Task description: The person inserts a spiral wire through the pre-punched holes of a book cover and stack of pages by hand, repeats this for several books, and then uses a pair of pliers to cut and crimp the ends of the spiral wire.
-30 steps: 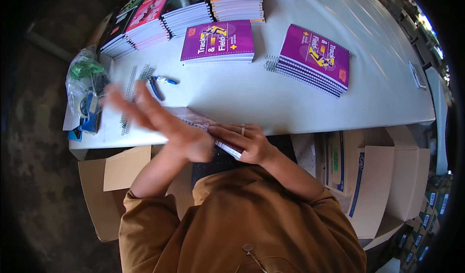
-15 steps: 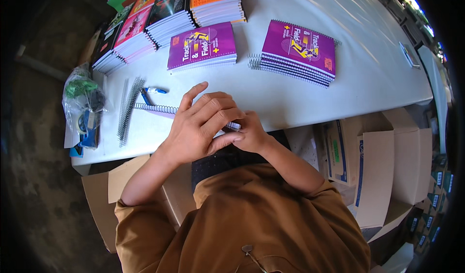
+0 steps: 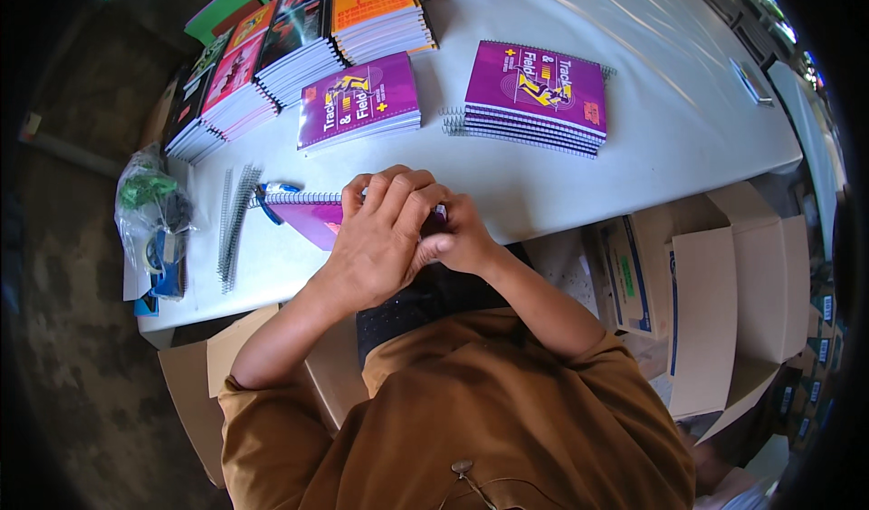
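Observation:
A purple notebook (image 3: 310, 223) with a wire spiral (image 3: 303, 198) along its upper edge is held tilted at the table's front edge. My left hand (image 3: 380, 229) lies across it, fingers bent over the spiral edge and covering much of the cover. At its right end my right hand (image 3: 466, 237) grips the notebook, with the thumb close to the left thumb. The fingertips of both hands are partly hidden. Left of the notebook lie a blue-and-white pen-like tool (image 3: 279, 188) and loose wire spirals (image 3: 237, 229).
Two purple stacks stand beyond my hands: a left stack (image 3: 359, 103) and a right stack (image 3: 536, 94) with spirals sticking out. Colourful book piles (image 3: 380, 12) fill the back left. A plastic bag (image 3: 154, 193) hangs by the left edge. Cardboard boxes (image 3: 706, 320) stand below the table.
My left hand's raised index finger has come down over the spiral edge. The notebook has tilted, so more of its purple cover shows. The whole view has shifted slightly.

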### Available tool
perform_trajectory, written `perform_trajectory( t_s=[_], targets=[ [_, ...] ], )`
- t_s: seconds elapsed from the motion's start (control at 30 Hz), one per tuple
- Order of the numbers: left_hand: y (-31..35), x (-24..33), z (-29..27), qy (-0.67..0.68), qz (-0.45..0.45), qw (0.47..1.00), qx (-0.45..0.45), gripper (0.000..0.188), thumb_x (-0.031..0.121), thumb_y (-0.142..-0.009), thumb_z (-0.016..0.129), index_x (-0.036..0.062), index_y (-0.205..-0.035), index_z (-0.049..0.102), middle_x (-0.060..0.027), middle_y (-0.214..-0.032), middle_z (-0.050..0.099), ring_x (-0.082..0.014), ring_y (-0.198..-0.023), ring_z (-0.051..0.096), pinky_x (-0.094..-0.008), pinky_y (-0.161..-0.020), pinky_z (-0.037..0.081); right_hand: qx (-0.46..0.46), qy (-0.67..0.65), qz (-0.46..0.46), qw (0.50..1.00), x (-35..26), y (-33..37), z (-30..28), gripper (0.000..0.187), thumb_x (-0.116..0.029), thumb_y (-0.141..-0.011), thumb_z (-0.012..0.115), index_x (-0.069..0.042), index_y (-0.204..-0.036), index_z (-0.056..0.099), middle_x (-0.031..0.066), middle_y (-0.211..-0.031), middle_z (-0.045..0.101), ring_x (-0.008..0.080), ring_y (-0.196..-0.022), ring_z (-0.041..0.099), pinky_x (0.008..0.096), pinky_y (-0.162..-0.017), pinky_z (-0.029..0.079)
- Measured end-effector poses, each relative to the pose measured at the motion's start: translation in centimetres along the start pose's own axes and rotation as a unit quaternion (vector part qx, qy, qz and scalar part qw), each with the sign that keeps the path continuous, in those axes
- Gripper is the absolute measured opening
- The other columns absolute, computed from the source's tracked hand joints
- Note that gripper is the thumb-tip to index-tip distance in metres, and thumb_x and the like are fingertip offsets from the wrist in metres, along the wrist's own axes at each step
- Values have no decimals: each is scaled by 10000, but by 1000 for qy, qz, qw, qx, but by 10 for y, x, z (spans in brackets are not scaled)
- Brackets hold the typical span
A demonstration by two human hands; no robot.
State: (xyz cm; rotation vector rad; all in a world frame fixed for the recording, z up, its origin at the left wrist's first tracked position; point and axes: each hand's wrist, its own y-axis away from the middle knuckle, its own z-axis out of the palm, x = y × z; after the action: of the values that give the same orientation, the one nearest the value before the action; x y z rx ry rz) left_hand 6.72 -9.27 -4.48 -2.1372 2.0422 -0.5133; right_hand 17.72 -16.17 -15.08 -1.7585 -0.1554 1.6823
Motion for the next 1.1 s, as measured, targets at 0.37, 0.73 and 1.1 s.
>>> perform_trajectory(
  t_s=[0.37, 0.73, 1.1],
  targets=[
    [-17, 0, -21, -111, 2, 993, 45, 221, 214, -657, 744, 114, -817, 629, -15, -816, 614, -191, -815, 578, -352, -795, 369, -47, 16, 40, 998, -20, -5, -7, 195, -16, -807, 597, -43, -1000, 614, 139, -901, 659, 256, -818, 656, 308, -714, 494],
    [-130, -61, 37, 17, 58, 942, 329, 245, 104, -693, 712, 107, -927, 639, -58, -966, 642, -248, -865, 611, -335, -741, 493, 183, 402, -184, 878, -78, -37, -202, 323, 114, -686, 594, -21, -977, 639, 88, -1042, 650, 264, -1083, 547, 374, -971, 393],
    [-122, -81, 163, 446, -264, 822, 236, 307, 211, -892, 579, -24, -1090, 580, -176, -1031, 613, -246, -986, 582, -325, -862, 433, 286, 218, 51, 932, 7, 9, -202, 468, -232, -968, 422, 33, -1348, 356, 142, -1305, 484, 159, -1199, 427, 264, -1005, 295]
  ],
)
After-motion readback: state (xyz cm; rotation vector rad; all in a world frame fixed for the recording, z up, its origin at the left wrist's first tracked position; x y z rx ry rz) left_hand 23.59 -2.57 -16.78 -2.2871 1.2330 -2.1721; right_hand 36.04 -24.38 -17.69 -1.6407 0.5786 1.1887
